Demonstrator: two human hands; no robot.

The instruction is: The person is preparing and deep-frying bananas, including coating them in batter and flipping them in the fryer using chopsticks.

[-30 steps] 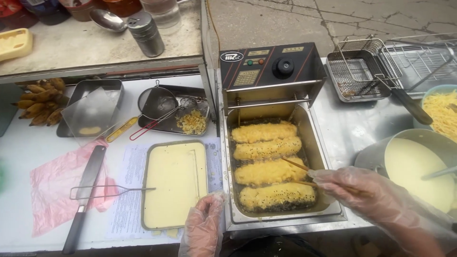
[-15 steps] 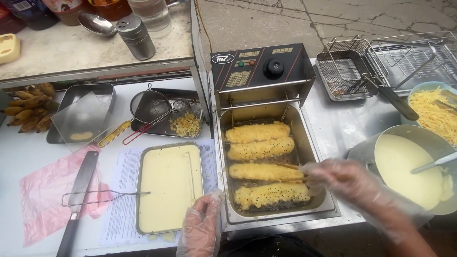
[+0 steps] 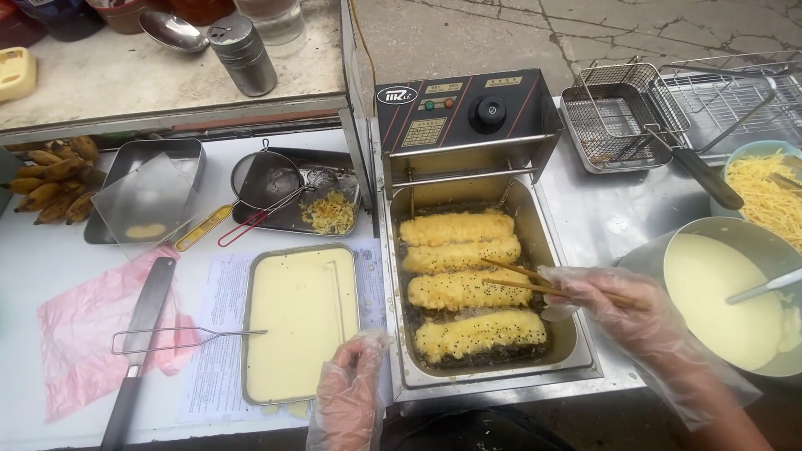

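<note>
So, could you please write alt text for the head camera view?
A gloved right hand holds chopsticks over four battered pieces in an electric fryer. The gloved left hand rests by a batter tray.

Bananas [image 3: 52, 179], a shaker [image 3: 243, 55], a wire basket [image 3: 622, 115].

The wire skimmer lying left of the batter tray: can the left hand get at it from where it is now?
Probably yes. The left hand rests at the near corner of the batter tray, and the wire skimmer lies uncovered beside it, its handle tip reaching over the tray rim. Nothing stands between them.
</note>
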